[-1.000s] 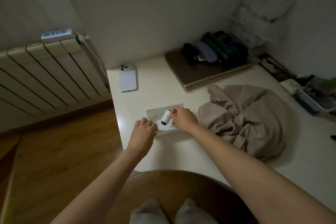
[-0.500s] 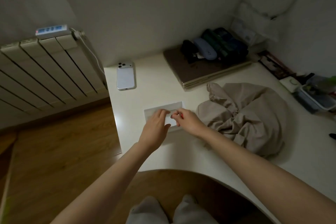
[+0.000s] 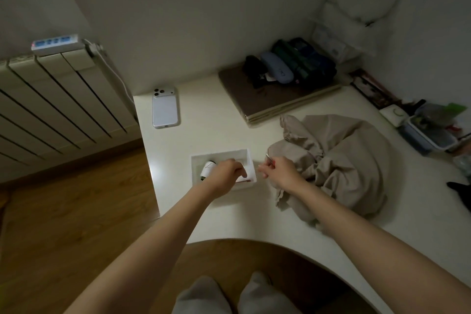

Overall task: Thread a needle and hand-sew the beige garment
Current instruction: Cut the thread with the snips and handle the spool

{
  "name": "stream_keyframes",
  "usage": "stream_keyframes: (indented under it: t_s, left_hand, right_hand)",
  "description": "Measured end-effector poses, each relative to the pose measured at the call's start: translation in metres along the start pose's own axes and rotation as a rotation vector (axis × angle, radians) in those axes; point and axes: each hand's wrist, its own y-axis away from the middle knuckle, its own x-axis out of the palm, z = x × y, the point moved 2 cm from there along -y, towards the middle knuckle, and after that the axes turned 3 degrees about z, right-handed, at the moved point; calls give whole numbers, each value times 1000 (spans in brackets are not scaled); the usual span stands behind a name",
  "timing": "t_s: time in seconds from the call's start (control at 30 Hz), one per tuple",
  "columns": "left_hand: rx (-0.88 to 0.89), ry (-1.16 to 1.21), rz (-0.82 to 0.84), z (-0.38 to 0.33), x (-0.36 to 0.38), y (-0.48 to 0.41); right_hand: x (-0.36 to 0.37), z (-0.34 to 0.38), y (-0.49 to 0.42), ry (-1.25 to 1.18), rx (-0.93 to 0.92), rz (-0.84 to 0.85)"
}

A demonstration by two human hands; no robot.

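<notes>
Head: left hand (image 3: 225, 173) curled in box (image 3: 219, 154), grip hidden; right hand (image 3: 279, 172) pinching needle (image 3: 268, 157).

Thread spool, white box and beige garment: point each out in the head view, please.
thread spool (image 3: 207, 170), head view, on its white wound side.
white box (image 3: 229, 153), head view, on its far wall.
beige garment (image 3: 351, 160), head view, on the crumpled middle of the cloth.

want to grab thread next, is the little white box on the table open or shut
Open. The white box shows its inner walls, a white spool lies inside it, and the left hand reaches in.
</notes>
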Motion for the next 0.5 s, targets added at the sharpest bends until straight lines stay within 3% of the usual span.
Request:
stream_keyframes:
  t_s: [0.33, 0.5]
  left_hand:
    - [1, 156, -341, 21, -41, 22]
    - [-32, 119, -343, 40, -42, 34]
  right_hand:
    - [-19, 76, 7, -166, -265, -25]
    - [-2, 102, 3, -244, -280, 37]
